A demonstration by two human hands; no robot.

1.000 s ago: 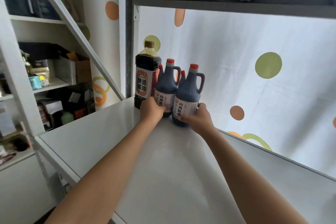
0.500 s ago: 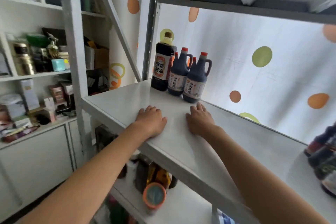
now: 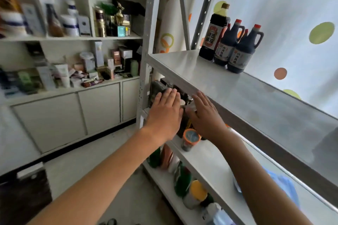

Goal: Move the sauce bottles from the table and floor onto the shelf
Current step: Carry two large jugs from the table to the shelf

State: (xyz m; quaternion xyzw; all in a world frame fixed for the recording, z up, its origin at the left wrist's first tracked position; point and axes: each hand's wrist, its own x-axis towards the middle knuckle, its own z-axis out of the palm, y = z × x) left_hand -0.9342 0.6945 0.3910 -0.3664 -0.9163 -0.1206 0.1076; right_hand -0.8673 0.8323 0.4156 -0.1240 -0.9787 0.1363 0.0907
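Observation:
A tall dark soy sauce bottle with a tan cap stands at the back left of the white metal shelf. Beside it stand two dark vinegar jugs with red caps and handles, one next to the tall bottle and one in front right. My left hand and my right hand hang in the air below the shelf's front edge, fingers straight, holding nothing. Both are well apart from the bottles.
The lower shelf boards hold an orange-lidded jar, dark boxes, and several bottles and cans. A blue item lies at the right. A white cabinet with cluttered shelves stands to the left. Bare floor lies between.
My hands let go of the two vinegar jugs, slid back over the shelf board and dropped below its front edge. The view pulled back and turned left.

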